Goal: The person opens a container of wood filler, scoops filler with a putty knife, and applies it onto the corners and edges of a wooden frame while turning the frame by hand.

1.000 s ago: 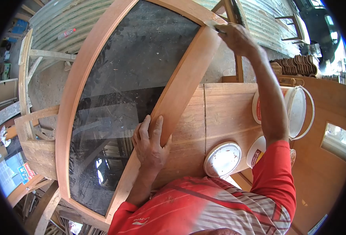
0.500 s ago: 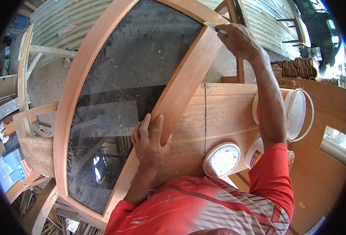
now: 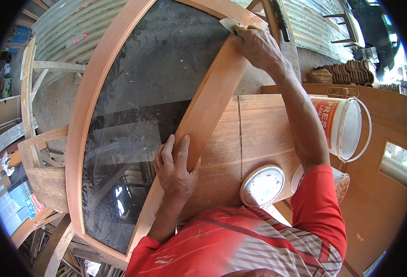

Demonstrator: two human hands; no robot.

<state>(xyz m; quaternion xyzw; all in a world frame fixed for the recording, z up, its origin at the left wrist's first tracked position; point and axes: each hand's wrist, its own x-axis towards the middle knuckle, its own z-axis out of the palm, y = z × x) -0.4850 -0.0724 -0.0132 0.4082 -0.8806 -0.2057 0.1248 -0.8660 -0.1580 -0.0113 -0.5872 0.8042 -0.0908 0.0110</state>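
Observation:
A wooden-framed glass panel [image 3: 134,87] lies in front of me, its dark pane edged by reddish wood. My left hand [image 3: 175,173] rests on the near side rail [image 3: 208,111], fingers stretched out and apart, the thumb by the rail's outer edge. At the far right corner of the frame, my right hand [image 3: 261,48] is closed around a putty knife. Its pale, flat blade [image 3: 229,25] points left over the inner corner where the wood meets the glass; most of the handle is hidden in my fingers.
Beneath the frame is a wooden board [image 3: 263,120]. A white bucket [image 3: 348,127] lies on its side at the right, with a round white lid [image 3: 262,186] nearer me. Wooden trestle parts [image 3: 28,87] stand at left. Stacked curved tiles [image 3: 351,73] sit at the back right.
My right hand has moved left with the putty knife, from the outer corner joint to the inner corner by the glass. My left hand stays on the rail. The view has shifted slightly.

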